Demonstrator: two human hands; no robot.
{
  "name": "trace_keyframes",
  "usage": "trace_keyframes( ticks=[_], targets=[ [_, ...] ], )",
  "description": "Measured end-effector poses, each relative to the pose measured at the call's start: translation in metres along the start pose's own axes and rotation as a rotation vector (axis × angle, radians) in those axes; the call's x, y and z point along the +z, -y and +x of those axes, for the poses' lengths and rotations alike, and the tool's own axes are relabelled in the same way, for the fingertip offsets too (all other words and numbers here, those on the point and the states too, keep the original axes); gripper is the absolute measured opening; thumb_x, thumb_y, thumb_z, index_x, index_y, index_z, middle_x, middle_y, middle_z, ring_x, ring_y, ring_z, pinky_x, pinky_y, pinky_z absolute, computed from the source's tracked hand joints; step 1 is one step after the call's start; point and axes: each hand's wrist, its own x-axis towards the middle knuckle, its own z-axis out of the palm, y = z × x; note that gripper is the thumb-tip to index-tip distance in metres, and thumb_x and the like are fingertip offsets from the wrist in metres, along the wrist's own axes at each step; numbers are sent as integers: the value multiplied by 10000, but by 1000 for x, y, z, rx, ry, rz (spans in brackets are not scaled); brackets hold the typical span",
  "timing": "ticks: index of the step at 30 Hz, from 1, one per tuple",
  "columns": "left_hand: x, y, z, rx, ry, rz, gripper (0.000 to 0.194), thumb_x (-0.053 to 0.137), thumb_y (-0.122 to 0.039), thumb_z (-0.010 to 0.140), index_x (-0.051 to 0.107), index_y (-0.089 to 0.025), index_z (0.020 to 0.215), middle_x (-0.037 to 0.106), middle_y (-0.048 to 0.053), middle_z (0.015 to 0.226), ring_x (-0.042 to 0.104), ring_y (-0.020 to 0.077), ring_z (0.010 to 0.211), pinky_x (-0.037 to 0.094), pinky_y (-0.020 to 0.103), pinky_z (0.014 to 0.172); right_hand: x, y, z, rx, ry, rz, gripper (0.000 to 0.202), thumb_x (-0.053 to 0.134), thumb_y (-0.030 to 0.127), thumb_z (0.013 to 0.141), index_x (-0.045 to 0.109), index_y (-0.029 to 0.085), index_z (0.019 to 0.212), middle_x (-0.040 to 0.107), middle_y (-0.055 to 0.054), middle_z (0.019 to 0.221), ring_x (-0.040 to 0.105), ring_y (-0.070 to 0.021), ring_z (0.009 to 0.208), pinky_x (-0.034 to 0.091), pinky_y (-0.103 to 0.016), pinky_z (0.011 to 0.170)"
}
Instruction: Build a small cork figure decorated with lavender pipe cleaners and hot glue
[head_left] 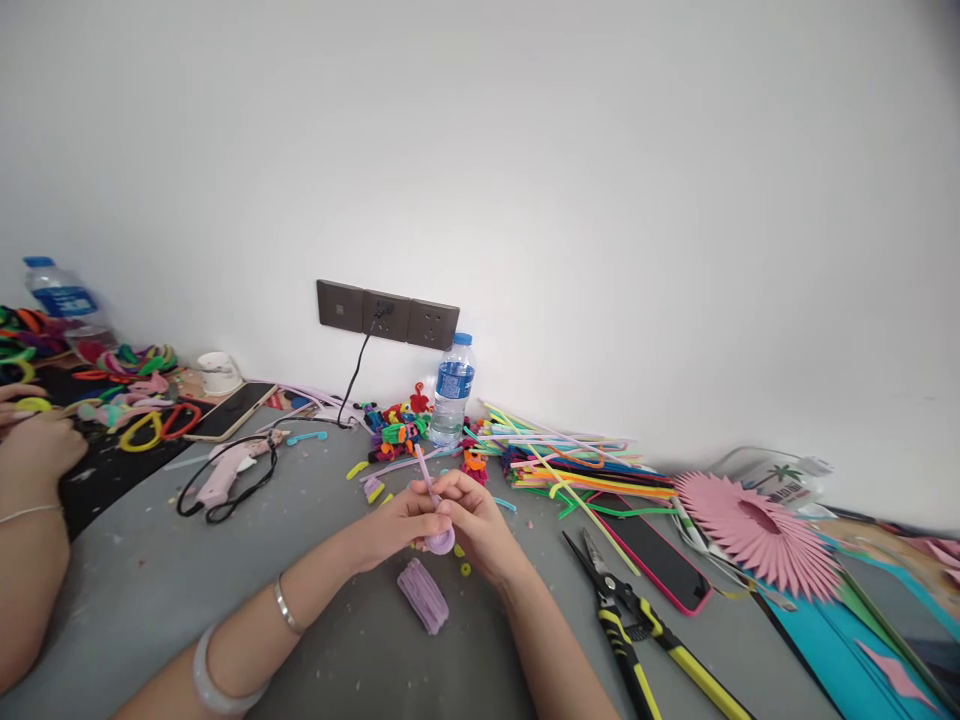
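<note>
Between my fingers is a lilac pipe cleaner (440, 543), wound into a small coil at its lower end, with a straight tail sticking up. My left hand (391, 527) pinches the coil from the left. From the other side, my right hand (478, 518) grips it too, thumb and fingers pressed together. Just below, a bundle of folded lilac pipe cleaner (424, 597) lies on the grey table (352, 640). A small yellow coil (466, 569) rests beside my right hand. Behind my left fingers lies a small lilac and yellow piece (373, 489).
Black-and-yellow shears (626, 610) and a red-edged phone (660, 555) lie to the right. Behind stand a water bottle (453, 390) and a pile of pipe cleaners (570, 455). A corded pink glue gun (225, 472) lies left, near another person's hands (41, 450).
</note>
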Motion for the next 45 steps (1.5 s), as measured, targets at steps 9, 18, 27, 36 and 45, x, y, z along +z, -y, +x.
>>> trace_keyframes(
  ticks=[9, 18, 27, 36, 45],
  targets=[
    [-6, 7, 5, 79, -180, 116, 300, 584, -399, 778, 485, -169, 613, 374, -42, 584, 308, 100, 567, 235, 254, 540, -8, 1, 2, -110, -46, -181, 227, 719, 452, 826, 781, 256, 922, 644, -88, 1293, 553, -303, 1250, 459, -424, 986],
    [-16, 3, 11, 270, -373, 401, 353, 541, -451, 809, 478, -178, 594, 397, -37, 588, 356, 115, 574, 269, 246, 543, -16, -2, 6, -107, -216, -309, 235, 779, 445, 748, 744, 223, 819, 687, -84, 1121, 626, -267, 1073, 494, -373, 915],
    [-23, 7, 11, 392, -368, 660, 364, 470, -362, 894, 452, -182, 577, 396, -46, 561, 353, 109, 547, 277, 231, 534, -20, -2, 9, -202, -262, -504, 264, 793, 461, 697, 741, 205, 730, 687, -97, 987, 636, -261, 981, 511, -345, 796],
    [-26, 2, 8, 468, -277, 805, 329, 447, -293, 925, 496, -178, 620, 426, -35, 615, 382, 114, 577, 277, 237, 558, -20, 5, 6, -230, -254, -615, 175, 756, 373, 742, 741, 205, 694, 683, -72, 895, 626, -237, 922, 462, -344, 803],
    [-24, -2, 4, 431, -248, 860, 367, 361, -337, 995, 435, -200, 664, 427, -30, 640, 389, 138, 588, 278, 265, 593, -22, 8, 6, -198, -286, -674, 228, 750, 409, 735, 736, 191, 674, 600, -23, 662, 469, -161, 638, 356, -291, 594]
  ],
)
